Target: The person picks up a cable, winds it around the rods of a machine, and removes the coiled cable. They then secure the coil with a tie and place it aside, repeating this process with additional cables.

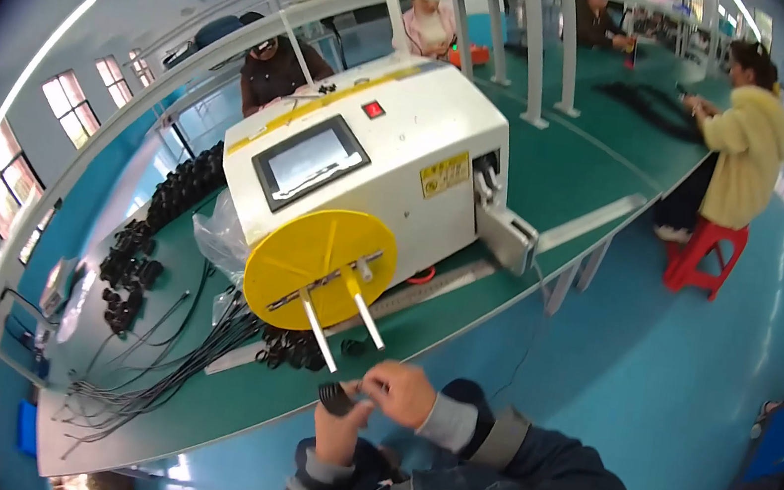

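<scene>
Just in front of the table edge, my left hand (337, 435) is closed around a small coiled black cable (334, 397), which sticks up above the fingers. My right hand (401, 394) meets it from the right, its fingers pinched together at the side of the coil. Whatever lies between those right fingertips is too small to make out. Right beyond my hands, a yellow disc (308, 268) with two silver prongs (367, 322) is mounted on a white machine (397, 136) with a screen (311, 164).
Loose dark cables (184, 366) spread over the green table (563, 169) at left. Coiled bundles (185, 186) line its far left; more (292, 347) lie under the disc. A metal rail (590, 223) projects right. A person in yellow (752, 145) sits on a red stool (708, 257).
</scene>
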{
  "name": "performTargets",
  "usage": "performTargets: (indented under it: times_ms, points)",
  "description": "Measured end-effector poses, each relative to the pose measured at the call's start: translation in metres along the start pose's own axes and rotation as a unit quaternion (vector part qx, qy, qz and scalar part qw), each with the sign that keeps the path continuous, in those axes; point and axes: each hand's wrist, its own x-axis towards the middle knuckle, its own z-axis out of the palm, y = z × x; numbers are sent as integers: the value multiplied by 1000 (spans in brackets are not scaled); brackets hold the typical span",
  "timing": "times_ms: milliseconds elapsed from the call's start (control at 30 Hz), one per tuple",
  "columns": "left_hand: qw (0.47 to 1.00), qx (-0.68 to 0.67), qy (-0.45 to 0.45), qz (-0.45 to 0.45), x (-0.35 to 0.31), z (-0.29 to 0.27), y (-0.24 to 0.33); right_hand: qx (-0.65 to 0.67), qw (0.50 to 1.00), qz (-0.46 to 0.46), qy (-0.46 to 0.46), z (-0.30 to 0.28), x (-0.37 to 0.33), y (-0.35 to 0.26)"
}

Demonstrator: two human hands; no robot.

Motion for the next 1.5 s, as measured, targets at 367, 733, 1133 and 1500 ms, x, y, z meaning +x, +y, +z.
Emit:
performTargets:
  times_ms: [367, 733, 1133, 1500]
  points:
    - [994, -65, -55, -67, -9, -39, -30, 404, 826, 338, -198, -3, -26, 5]
    - [990, -4, -123, -74, -26, -48, -33, 347, 801, 400, -278, -8, -34, -19]
    - [947, 244, -202, -47, -32, -27, -20, 38, 947, 67, -310, -32, -14, -22]
    - [917, 294, -249, -102, -39, -32, -23, -143, 898, 17, -416, -29, -16, -50]
